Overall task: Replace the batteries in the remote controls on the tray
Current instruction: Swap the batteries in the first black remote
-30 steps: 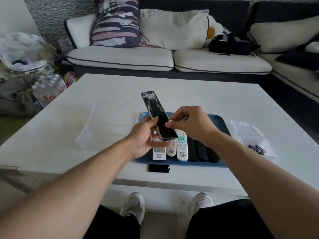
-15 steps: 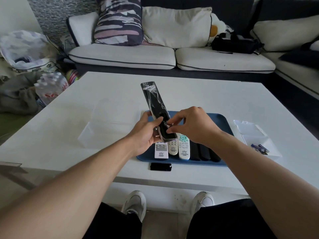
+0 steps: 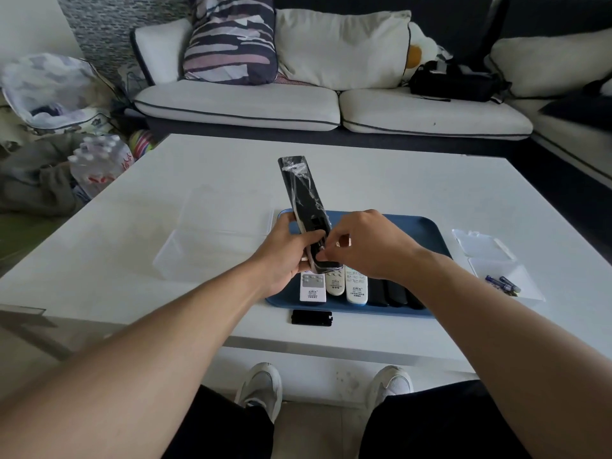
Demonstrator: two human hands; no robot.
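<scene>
My left hand (image 3: 287, 251) grips a long black remote (image 3: 303, 197) wrapped in clear film, held tilted above the blue tray (image 3: 427, 233) with its far end pointing away. My right hand (image 3: 364, 248) pinches at the remote's lower end, fingertips pressed into the open battery bay; whether a battery is under them is hidden. On the tray lie three white remotes (image 3: 334, 283) and several black remotes (image 3: 390, 293). A black battery cover (image 3: 311, 317) rests on the table in front of the tray.
A small clear box (image 3: 506, 276) at the right holds purple batteries (image 3: 501, 284), its lid (image 3: 480, 243) open behind it. A large clear container (image 3: 212, 233) sits left of the tray. White table (image 3: 397, 180); sofa behind; bags and bottles on the floor at left.
My right hand has moved from the side of the remote down onto its lower end. The remote has tilted a little more upright and away from me.
</scene>
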